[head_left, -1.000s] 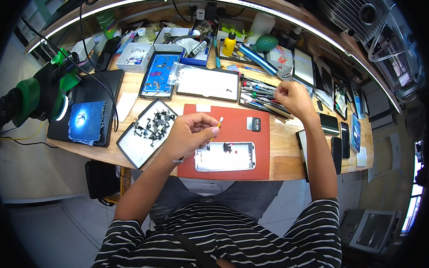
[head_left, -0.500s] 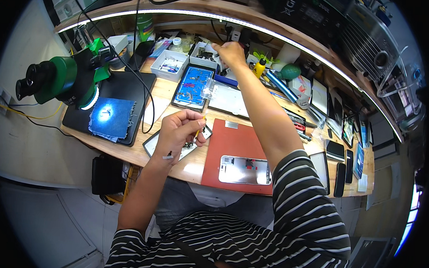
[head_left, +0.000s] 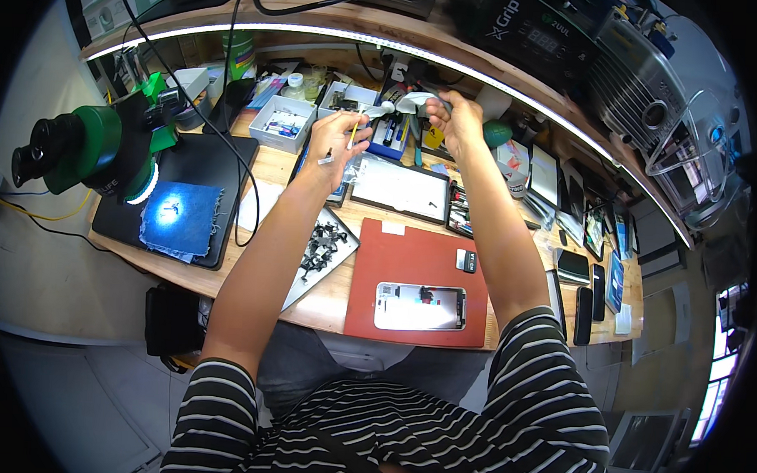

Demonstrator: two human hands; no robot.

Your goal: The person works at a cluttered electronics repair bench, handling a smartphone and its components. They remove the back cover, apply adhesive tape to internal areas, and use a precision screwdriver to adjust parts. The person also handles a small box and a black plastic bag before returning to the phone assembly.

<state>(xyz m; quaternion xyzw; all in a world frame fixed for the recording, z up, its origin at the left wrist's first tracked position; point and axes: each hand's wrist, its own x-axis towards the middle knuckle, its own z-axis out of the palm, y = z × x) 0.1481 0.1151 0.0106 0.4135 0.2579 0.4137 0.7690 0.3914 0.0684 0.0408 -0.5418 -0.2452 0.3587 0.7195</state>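
Observation:
Both my hands are raised over the back of the workbench. In my left hand (head_left: 336, 145), the fingers pinch a slender yellow stick (head_left: 352, 136). My right hand (head_left: 461, 125) is closed on a whitish, thin, crumpled piece (head_left: 415, 101), whose kind I cannot make out. Another pale bit (head_left: 381, 110) sticks out by the left fingertips; whether the two join is unclear. On the red mat (head_left: 363, 307) lies a phone housing (head_left: 418, 306) with a bright inner face. A small dark block (head_left: 466, 261) rests above it on the mat.
Left of the mat, a tray (head_left: 321, 264) holds many small black parts. A white bin (head_left: 284, 125) and a blue tool holder (head_left: 390, 145) stand behind. A green microscope (head_left: 86, 147) occupies the left, with blue cloth (head_left: 179, 219) beneath it. Several phones (head_left: 584, 315) lie right.
My right hand has come back from the rear boxes with the whitish piece. My left hand has moved up and away from the parts tray. The small dark block now shows on the mat.

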